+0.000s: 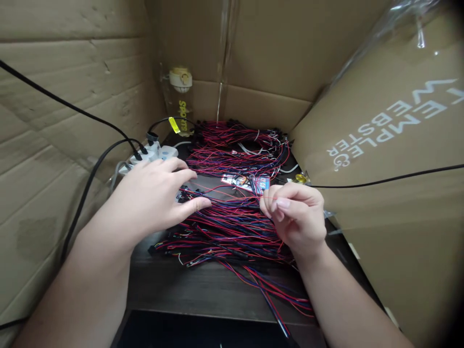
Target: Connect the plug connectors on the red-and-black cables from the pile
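My right hand (295,212) pinches a thin red wire (239,198) between thumb and fingertips, over the right side of the bundles. The wire runs left from that pinch toward my other hand. With thumb and fingers apart, my left hand (163,193) hovers above the left ends of the wires; nothing shows in its grasp. Below both hands lies a thick bundle of red, blue and black wires (232,227), with dark connectors at its left end. A second wire bundle (224,145) lies farther back. Between the two bundles is a printed packet (246,182), partly covered by wires.
Cardboard walls (268,48) enclose the dark table (174,285) at the left, back and right. A power strip (145,153) with black plugs stands at the left. Behind it is a clear bottle (180,96) with a yellowish cap. A black cable (380,176) crosses at the right.
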Tool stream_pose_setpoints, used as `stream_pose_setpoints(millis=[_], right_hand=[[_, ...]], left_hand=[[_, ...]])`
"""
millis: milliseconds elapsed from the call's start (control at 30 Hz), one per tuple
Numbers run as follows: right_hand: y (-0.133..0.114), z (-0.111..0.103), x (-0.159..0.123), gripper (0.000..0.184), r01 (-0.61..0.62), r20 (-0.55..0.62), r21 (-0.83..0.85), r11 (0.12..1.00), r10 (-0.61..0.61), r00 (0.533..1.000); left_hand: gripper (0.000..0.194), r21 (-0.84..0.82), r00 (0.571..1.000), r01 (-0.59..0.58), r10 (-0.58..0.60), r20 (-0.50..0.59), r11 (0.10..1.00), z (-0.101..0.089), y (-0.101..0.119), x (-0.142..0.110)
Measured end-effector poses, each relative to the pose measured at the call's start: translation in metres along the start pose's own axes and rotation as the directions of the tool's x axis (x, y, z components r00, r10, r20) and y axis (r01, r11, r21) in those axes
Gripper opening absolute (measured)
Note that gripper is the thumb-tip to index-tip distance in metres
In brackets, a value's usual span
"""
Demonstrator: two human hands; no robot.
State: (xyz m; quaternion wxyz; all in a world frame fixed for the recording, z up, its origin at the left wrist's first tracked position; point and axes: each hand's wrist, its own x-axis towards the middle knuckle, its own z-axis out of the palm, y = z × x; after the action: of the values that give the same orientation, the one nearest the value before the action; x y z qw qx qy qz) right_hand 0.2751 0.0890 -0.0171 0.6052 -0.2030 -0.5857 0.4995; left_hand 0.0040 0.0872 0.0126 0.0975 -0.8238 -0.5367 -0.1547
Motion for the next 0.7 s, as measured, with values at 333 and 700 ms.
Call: stream_pose_setpoints(millis=[333, 700], right_hand=[[-0.004, 0.002, -0.002, 0.018, 0.051, 0.126, -0.196, 0.979, -0.026, 0.992], [-0.005, 0.026, -0.013, 0.015, 0.176, 0.403, -0.581, 0.794, 0.093, 0.911]], left_hand=[[0.035, -0.066, 0.999, -0.026, 0.029, 0.045, 0.997, 0.002, -0.008, 0.003], [0.019, 0.076, 0.921, -0.054, 0.079, -0.380, 0.996, -0.015, -0.001, -0.006]])
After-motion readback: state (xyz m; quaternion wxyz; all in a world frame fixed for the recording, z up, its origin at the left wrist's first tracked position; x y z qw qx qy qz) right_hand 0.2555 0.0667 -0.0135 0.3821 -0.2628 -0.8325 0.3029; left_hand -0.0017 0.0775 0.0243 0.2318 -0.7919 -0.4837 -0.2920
